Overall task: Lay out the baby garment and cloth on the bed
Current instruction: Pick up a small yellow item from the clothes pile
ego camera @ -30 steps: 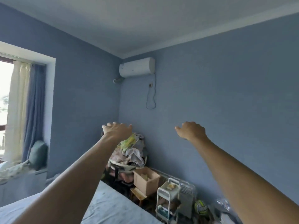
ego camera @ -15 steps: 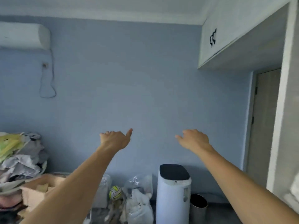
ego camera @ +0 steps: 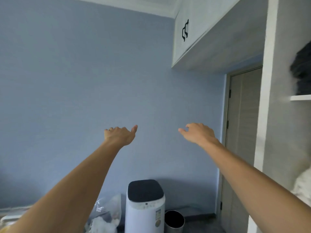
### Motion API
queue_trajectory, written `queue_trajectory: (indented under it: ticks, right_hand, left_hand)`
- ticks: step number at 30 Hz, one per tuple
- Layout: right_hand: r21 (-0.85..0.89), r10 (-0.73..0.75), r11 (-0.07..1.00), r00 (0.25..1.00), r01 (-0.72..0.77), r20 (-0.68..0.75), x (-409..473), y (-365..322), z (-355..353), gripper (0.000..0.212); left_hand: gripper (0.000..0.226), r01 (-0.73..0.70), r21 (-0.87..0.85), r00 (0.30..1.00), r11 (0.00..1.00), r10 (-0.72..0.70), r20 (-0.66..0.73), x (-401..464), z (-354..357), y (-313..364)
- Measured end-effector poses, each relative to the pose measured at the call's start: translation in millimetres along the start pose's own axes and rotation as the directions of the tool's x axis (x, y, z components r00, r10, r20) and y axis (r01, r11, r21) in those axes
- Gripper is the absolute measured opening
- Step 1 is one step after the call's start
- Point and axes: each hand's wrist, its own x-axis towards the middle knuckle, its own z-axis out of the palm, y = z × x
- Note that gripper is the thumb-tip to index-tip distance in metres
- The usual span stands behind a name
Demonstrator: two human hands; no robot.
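Two bare hands, left hand point(ego camera: 119, 135) and right hand point(ego camera: 199, 134), hang loosely curled and empty before the blue wall point(ego camera: 84, 98). Neither garment nor cloth shows; presumably soft and light, best pinched at corners.

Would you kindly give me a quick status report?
Both hands, left and right, raised, empty. No garment, cloth or bed in view. Facing bare wall.
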Motion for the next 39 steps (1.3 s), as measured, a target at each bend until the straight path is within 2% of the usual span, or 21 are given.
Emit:
queue_trajectory:
  ticks: [6, 10, 17, 21, 25, 32, 36, 39]
  right_hand:
    - [0.01, 0.007, 1.0, 0.999, -0.007, 0.036, 90.5, 12.2, 60.7, 0.054]
    - [0.002, 0.013, 1.0, 1.0, -0.013, 0.026, 158.4, 8.8, 100.1, 0.055]
    - [-0.007, 0.038, 0.999, 0.997, -0.037, 0.07, 297.7, -21.5, 155.5, 0.06]
    - [-0.042, 0.008, 0.999, 0.998, -0.005, 0.069, 372.4, -48.3, 194.9, 0.061]
    - [-0.025, -0.047, 0.998, 0.995, 0.049, 0.082, 433.2, -75.8, 235.5, 0.062]
    - [0.086, -0.179, 0.981, 0.98, 0.172, 0.091, 556.2, -138.4, 316.5, 0.064]
    - [0.168, -0.348, 0.925, 0.937, 0.339, 0.025, 623.8, -194.7, 353.7, 0.061]
    - [0.165, -0.471, 0.872, 0.882, 0.46, 0.031, 659.6, -241.8, 383.6, 0.06]
  left_hand:
    - [0.076, -0.014, 0.034, 1.0, 0.999, 0.014, -0.006, 101.9, 39.5, 33.2]
    - [0.075, -0.002, 0.047, 0.997, 0.999, 0.006, -0.072, 183.5, 61.4, 35.5]
    - [0.074, -0.041, 0.052, 0.999, 0.998, 0.043, -0.028, 330.4, 87.8, 30.2]
    - [0.073, -0.028, 0.051, 0.994, 0.998, 0.033, -0.103, 414.8, 102.6, 24.6]
    - [0.074, -0.001, 0.112, 0.995, 0.994, 0.012, -0.102, 474.7, 135.9, 16.3]
    - [0.072, 0.166, 0.121, 0.983, 0.979, -0.153, -0.106, 563.5, 168.0, -36.9]
    - [0.071, 0.358, 0.128, 0.924, 0.925, -0.331, -0.193, 613.1, 160.8, -78.9]
    - [0.07, 0.454, 0.182, 0.886, 0.872, -0.419, -0.2, 640.7, 163.0, -104.8]
